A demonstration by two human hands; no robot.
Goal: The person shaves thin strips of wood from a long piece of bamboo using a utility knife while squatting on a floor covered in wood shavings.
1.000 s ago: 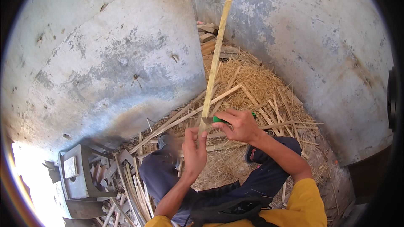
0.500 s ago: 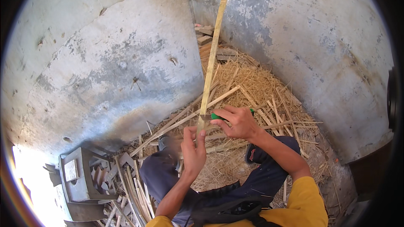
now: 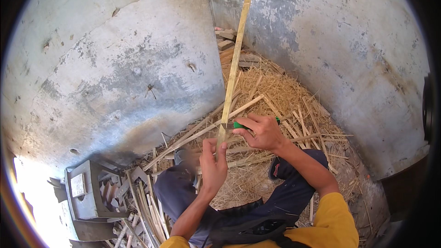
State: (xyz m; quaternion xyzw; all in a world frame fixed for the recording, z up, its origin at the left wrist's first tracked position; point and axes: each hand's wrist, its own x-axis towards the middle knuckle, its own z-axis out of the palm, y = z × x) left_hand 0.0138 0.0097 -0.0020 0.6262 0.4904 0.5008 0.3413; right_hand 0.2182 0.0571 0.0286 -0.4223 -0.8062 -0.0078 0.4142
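A long, flat strip that looks like split bamboo (image 3: 235,59) runs from between my legs up past the top edge of the view. My left hand (image 3: 213,165) pinches its lower end between thumb and fingers. Just right of it, my right hand (image 3: 262,132) is closed round the green handle (image 3: 242,125) of a knife. The short dark blade (image 3: 228,126) lies across the strip, touching it a little above my left fingertips. The rest of the handle is hidden in my right fist, apart from its end.
Straw-like shavings (image 3: 257,85) and loose wooden strips (image 3: 243,107) cover the ground ahead. Worn plaster walls (image 3: 138,50) meet in a corner beyond. A grey box-like frame (image 3: 92,197) stands at lower left, beside more strips (image 3: 149,211).
The view has shifted slightly, so the strip and both hands appear a little farther right. Both grips stay as they were, with the blade still against the strip.
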